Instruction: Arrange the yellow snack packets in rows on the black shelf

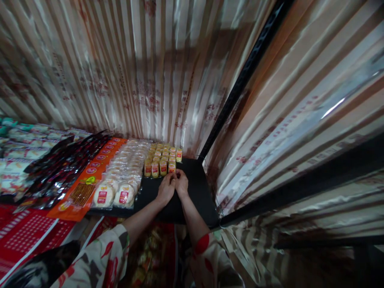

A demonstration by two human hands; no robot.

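Observation:
Both my hands reach over the black shelf, close together at the front right of a block of small yellow snack packets with red labels. My left hand has its fingers curled around the nearest right packet of the block. Beside it, my right hand has its fingers bent inward against the same corner; whatever lies between them is hidden. To the left of the packets run rows of clear-wrapped round white crackers with red labels.
Orange snack bags, dark shiny packets and white packets line the shelf leftward. A black upright post stands at the back right corner. Striped printed sheeting hangs behind. Below are more goods.

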